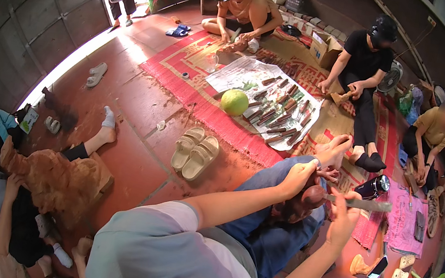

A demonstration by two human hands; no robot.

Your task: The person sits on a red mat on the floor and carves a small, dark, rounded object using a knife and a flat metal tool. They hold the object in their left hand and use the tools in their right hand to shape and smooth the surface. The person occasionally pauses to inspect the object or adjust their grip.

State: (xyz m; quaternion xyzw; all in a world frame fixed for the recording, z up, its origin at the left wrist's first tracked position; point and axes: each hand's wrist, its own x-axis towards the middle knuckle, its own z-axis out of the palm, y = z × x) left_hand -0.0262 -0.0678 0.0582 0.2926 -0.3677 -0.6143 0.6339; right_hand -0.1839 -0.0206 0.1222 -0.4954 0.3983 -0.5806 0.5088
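A reddish-brown carved wooden figure (314,196) with a rounded, smooth head rests on my lap, against my blue trousers. My left hand (298,180) is closed on its upper left side, and part of the figure is hidden behind that hand and my leg. My right hand (343,219) grips a long, flat grey tool like a file (372,206). This tool lies level across the fingers, its left end close to the figure's head; whether they touch I cannot tell.
Many carving tools (284,111) lie on a paper sheet, beside a green pomelo-like fruit (234,102). Beige sandals (195,155) stand on the tiles. A dark flask (372,187) and phone (378,270) are at my right. Several people sit around, one by a large wood carving (63,181).
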